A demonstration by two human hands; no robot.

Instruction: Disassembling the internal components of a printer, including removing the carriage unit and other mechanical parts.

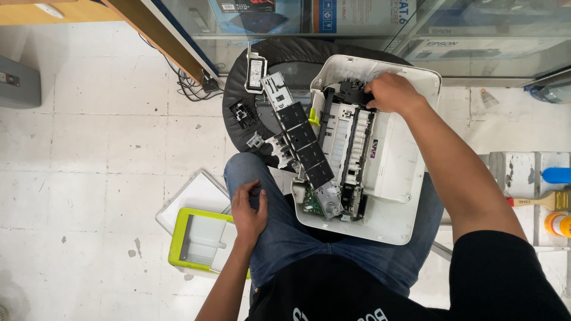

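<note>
An opened white printer (397, 178) rests across my lap and a black stool, its cover off and its inner rollers and frame bared. A long black-and-metal carriage strip (299, 139) lies diagonally along its left side. My right hand (392, 92) reaches to the printer's far end and grips a black part (355, 90) there. My left hand (248, 209) rests on my left knee in blue jeans, fingers curled around something small that I cannot make out.
A black round stool (285, 59) holds small removed parts (242, 113) and a white-and-black cartridge-like piece (256, 72). A white and lime-green scanner lid (199, 238) lies on the tiled floor at left. Cables (191, 89) trail by a glass cabinet. A paintbrush (538, 201) lies at right.
</note>
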